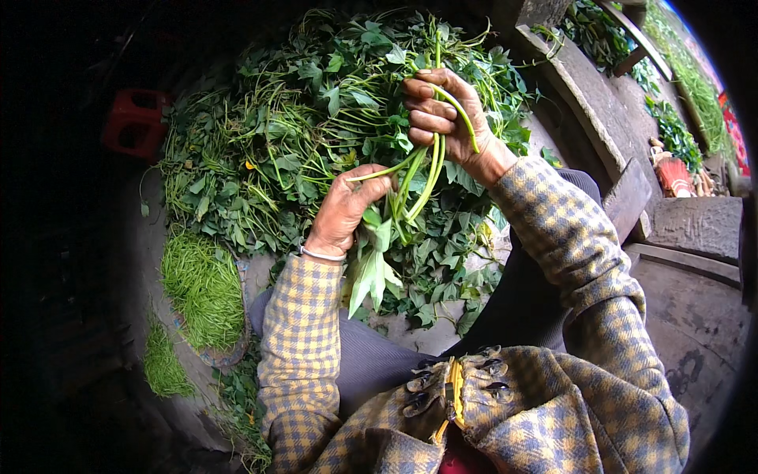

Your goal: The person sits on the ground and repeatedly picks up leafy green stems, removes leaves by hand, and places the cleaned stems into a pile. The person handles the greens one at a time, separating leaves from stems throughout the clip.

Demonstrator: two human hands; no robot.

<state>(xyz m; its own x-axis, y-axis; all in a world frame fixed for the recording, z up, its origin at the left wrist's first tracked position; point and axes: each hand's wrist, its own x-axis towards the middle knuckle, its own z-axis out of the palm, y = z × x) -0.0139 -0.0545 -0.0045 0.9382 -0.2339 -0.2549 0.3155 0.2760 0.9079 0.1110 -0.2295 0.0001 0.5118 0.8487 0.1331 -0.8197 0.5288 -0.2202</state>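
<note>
Long green leaf stalks (pixel 435 172) run between my two hands, with pale green leaves (pixel 372 275) hanging from their lower end. My right hand (pixel 441 115) is closed around the upper part of the stalks, and one stalk curves over its back. Lower and to the left, my left hand (pixel 355 204) pinches a stalk near the leaves between thumb and fingers. Behind both hands spreads a large heap of leafy green vines (pixel 284 130).
Cut green stalk pieces (pixel 204 290) fill a round tray at the left, with a smaller pile (pixel 166 361) beside it. A red plastic stool (pixel 136 121) stands at the upper left. Wooden boards (pixel 592 112) and a bundle of reddish sticks (pixel 675 176) lie at the right.
</note>
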